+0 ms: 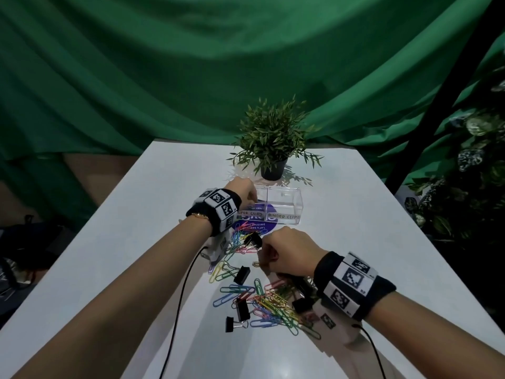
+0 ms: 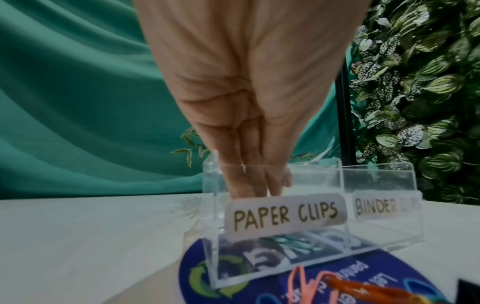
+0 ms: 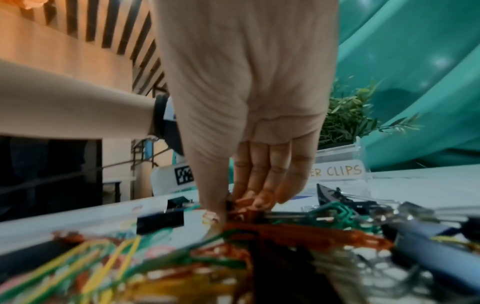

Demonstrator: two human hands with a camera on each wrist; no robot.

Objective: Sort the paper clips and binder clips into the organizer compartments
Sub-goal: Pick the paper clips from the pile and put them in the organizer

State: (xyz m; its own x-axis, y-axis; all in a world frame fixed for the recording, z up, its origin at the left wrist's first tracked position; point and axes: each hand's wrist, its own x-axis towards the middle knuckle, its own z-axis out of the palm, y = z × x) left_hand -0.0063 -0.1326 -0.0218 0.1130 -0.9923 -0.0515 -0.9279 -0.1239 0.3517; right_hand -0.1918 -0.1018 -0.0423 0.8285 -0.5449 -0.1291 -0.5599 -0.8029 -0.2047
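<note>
The clear acrylic organizer [image 1: 284,205] has a left compartment labelled PAPER CLIPS [image 2: 283,216] and a right one labelled BINDER CLIPS. My left hand [image 2: 262,185] dips straight fingers into the paper clip compartment; no clip shows between them. Coloured paper clips [image 1: 270,305] and black binder clips [image 1: 241,274] lie mixed in a pile in front of the organizer. My right hand [image 3: 233,203] is down on that pile, with thumb and fingers pinching an orange paper clip [image 3: 246,207]. In the head view, the right hand [image 1: 266,258] is curled over the pile.
A potted plant [image 1: 273,149] stands just behind the organizer. A round blue sticker [image 1: 257,224] lies under the organizer's left half. Cables run from both wrists toward the table's near edge. Green cloth hangs behind the white table [image 1: 382,242].
</note>
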